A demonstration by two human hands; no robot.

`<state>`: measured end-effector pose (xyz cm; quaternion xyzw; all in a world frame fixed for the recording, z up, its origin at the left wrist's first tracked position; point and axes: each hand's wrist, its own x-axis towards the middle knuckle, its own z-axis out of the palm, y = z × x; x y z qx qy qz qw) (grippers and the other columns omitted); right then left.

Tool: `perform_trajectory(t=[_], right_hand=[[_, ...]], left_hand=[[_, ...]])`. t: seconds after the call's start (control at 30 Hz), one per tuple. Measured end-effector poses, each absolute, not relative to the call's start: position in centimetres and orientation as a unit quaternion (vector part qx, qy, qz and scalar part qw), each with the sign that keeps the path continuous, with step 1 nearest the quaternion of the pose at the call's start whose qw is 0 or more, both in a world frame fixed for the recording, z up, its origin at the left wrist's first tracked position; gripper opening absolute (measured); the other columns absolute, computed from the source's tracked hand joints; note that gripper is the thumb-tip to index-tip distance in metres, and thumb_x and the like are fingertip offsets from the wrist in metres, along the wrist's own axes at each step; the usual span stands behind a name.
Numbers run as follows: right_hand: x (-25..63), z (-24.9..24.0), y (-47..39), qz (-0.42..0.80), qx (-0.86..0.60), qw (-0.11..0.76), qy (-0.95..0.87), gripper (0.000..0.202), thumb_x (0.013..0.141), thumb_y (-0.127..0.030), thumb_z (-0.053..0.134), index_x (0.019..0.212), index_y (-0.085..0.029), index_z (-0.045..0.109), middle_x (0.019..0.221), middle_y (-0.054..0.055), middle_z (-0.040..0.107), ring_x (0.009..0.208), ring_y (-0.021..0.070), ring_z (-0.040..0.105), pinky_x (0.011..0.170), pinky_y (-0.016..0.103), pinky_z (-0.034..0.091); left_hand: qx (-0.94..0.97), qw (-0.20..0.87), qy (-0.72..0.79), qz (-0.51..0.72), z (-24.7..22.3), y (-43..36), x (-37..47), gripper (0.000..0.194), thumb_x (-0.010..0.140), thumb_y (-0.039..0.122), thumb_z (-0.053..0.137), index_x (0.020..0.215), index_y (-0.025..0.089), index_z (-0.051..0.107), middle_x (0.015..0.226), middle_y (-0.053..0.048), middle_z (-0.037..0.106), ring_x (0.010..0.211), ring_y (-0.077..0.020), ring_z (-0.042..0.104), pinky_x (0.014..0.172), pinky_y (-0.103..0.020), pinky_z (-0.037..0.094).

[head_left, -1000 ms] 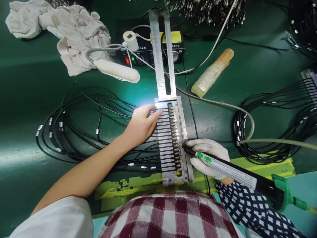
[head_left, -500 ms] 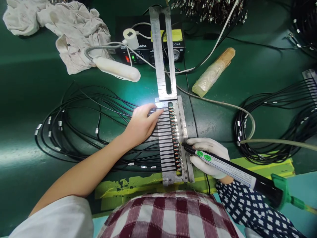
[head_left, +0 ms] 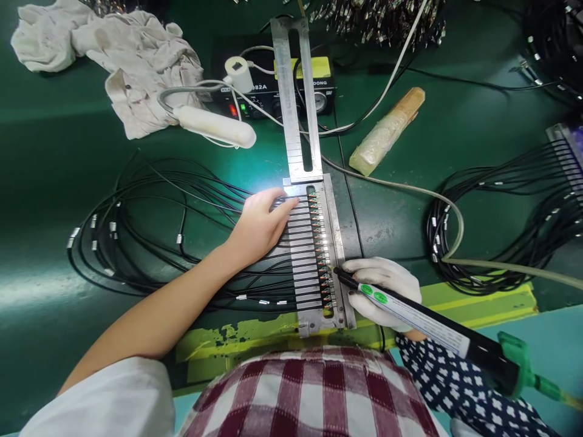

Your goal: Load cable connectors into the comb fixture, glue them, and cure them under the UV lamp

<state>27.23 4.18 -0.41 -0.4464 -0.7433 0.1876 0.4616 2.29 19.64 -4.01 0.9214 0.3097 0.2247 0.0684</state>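
The black cables [head_left: 223, 296] lay seated in the metal fixture [head_left: 314, 323], steadied by a half-open left hand [head_left: 259, 223], while the gloved right hand [head_left: 392, 277] gripped a syringe [head_left: 414, 317] partway along the connectors [head_left: 326, 285], how many were finished being unclear

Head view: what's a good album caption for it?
Bare left hand resting over black cables in a metal fixture; gloved right hand holding a syringe-like tool.

We find room to pass over the bench [head_left: 396, 221] between the metal fixture [head_left: 312, 320] and the right-hand cable coil [head_left: 437, 227]; a pale hose [head_left: 401, 186] crosses it. Leftward, looped black cables [head_left: 155, 283] obstruct low passage.
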Motion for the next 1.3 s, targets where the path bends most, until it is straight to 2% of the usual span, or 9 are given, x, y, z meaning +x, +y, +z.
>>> perform_trajectory(t=[0.43,1.3], right_hand=[[27.10,-0.44,4.56,0.188,-0.465,0.448,-0.740,0.025,0.076,-0.021,0.075,0.096,-0.014,0.060,0.101,0.009,0.071,0.091,0.0165,0.070,0.077,0.028,0.057],[27.05,-0.06,4.53,0.189,-0.465,0.452,-0.737,0.025,0.074,-0.019,0.075,0.094,-0.014,0.060,0.095,0.009,0.072,0.087,0.0178,0.071,0.077,0.028,0.058]], left_hand=[[0.922,0.066,0.310,0.224,-4.03,19.64,2.28,0.035,0.098,0.020,0.046,0.127,0.010,0.064,0.124,-0.016,0.054,0.111,-0.0252,0.051,0.093,-0.039,0.040],[0.921,0.075,0.318,0.213,-3.97,19.61,2.30,0.037,0.100,0.023,0.043,0.128,0.011,0.063,0.125,-0.015,0.054,0.112,-0.0249,0.051,0.093,-0.039,0.041]])
